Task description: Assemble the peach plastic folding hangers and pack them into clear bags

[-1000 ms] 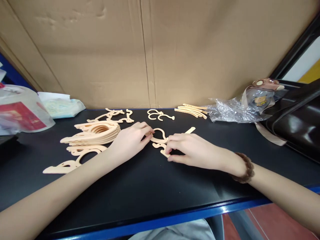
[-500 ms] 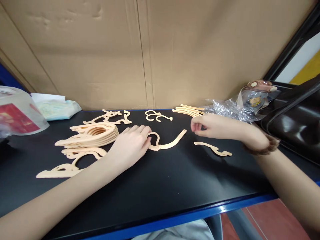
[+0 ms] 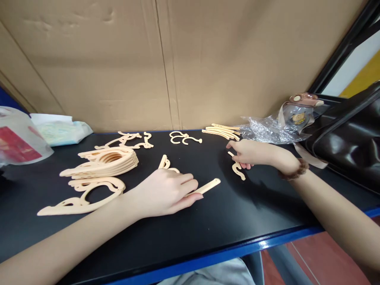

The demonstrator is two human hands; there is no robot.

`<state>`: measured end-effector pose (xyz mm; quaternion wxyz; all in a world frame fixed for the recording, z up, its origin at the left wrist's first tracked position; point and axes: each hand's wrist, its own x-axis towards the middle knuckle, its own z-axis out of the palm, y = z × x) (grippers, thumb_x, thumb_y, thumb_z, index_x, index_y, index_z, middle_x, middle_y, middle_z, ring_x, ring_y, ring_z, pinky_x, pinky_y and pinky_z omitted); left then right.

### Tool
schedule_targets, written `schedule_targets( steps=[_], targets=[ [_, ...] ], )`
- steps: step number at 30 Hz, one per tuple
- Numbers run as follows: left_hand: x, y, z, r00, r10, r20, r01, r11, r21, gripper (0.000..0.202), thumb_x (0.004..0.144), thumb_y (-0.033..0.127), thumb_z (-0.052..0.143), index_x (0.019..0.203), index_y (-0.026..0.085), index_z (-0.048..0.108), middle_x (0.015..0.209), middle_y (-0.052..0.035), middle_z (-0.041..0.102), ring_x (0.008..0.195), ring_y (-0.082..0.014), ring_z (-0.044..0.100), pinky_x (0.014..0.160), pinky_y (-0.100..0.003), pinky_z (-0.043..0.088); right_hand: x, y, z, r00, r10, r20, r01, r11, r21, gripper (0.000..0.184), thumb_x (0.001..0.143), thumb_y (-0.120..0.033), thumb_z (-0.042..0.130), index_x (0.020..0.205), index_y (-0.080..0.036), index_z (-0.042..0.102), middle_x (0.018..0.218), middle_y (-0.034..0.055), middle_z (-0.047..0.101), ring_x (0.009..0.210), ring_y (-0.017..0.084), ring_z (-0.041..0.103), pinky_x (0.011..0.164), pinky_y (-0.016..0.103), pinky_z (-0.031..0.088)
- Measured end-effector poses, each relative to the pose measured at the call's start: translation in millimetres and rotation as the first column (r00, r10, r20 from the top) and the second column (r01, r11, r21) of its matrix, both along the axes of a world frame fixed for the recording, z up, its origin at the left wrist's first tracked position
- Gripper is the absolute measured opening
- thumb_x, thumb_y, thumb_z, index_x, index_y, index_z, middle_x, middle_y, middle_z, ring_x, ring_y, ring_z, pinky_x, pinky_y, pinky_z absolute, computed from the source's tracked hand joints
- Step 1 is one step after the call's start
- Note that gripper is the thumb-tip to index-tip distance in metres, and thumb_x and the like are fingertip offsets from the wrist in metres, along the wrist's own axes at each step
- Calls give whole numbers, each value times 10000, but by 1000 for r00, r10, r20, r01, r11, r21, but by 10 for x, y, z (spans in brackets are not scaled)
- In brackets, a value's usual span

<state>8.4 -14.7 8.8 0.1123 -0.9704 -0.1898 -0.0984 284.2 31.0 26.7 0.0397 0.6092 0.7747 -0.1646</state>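
Observation:
My left hand [image 3: 170, 194] is closed around a partly assembled cream plastic folding hanger [image 3: 211, 186]. One slim arm of it sticks out to the right past my thumb, and a notched end rises behind my knuckles; the middle is hidden under my palm. Farther right, my right hand [image 3: 255, 152] pinches a loose hanger arm piece [image 3: 237, 171], its curved end hanging down towards the table. Folded cream hangers [image 3: 126, 158] lie stacked left of my left hand, with a further hanger [image 3: 80, 208] nearer to me, partly behind my forearm.
Along the back of the black table [image 3: 178, 249] lie loose hanger arms [image 3: 130, 145], small hooks [image 3: 190, 138] and thin strips [image 3: 219, 130]. Crumpled clear plastic [image 3: 264, 128], a bottle [image 3: 299, 113] and a black bag [image 3: 353, 138] crowd the right. Cardboard [image 3: 118, 71] stands behind.
My left hand has come right and nearer to me, turning the hanger in its grip. My right hand has closed on the loose arm piece, which is now turned with its curved end down.

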Motion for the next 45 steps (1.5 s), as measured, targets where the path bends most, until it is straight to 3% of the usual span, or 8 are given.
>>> schedule_targets(
  steps=[4,9,14,21,29,33,37,45],
  targets=[
    [-2,-94,25,998,61,20,-62,997,49,412,985,407,297,827,197,614,590,13,614,467,-129,559,473,-268,335,50,-29,121,998,-40,-45,40,999,-4,527,829,-151,422,1356,-136,403,535,-5,620,440,154,590,404,229,408],
    [49,-156,-13,995,86,41,-80,990,-119,417,904,566,417,820,190,575,643,1,612,591,-150,589,519,-255,366,168,-84,277,958,288,4,-287,955,71,417,684,-161,636,1092,-242,665,860,18,670,718,161,620,604,239,462],
    [104,-179,-61,993,111,30,-96,947,-305,233,878,389,530,754,197,483,719,24,579,666,-134,555,561,-239,357,78,-63,177,950,311,17,-312,948,59,86,723,-263,663,762,-210,719,789,25,652,747,172,602,639,251,425],
    [80,-92,-73,959,273,76,-192,823,-534,252,925,407,466,763,213,461,721,49,542,617,-113,507,551,-231,324,-128,-129,109,950,308,48,-312,931,192,165,791,-255,575,698,-202,700,842,33,684,717,170,598,611,261,404],
    [79,-94,-44,964,265,18,-214,813,-541,249,969,416,377,821,218,410,835,27,573,708,-143,546,606,-254,354,-237,-110,-19,904,414,109,-423,826,373,264,909,-172,424,816,-155,670,868,72,664,811,196,597,740,300,413],
    [87,-93,-60,955,292,51,-229,837,-496,176,985,352,351,877,221,397,903,13,579,792,-158,566,652,-262,372,-111,-76,42,899,436,-53,-411,878,246,191,877,-279,529,965,-183,670,954,42,678,854,182,611,746,276,432],
    [97,-88,-39,938,340,62,-251,794,-554,186,989,368,321,879,229,377,884,23,587,770,-153,564,659,-260,379,-14,-55,109,891,416,-182,-405,909,95,398,713,-315,719,1085,-201,635,985,24,682,868,177,621,741,254,442],
    [89,-81,-28,940,340,25,-267,779,-568,264,944,484,393,860,237,354,712,63,548,621,-144,517,580,-247,327,-187,-96,41,918,383,-100,-360,913,192,199,849,-317,547,910,-182,681,812,22,677,675,139,568,606,246,363]
  ],
)
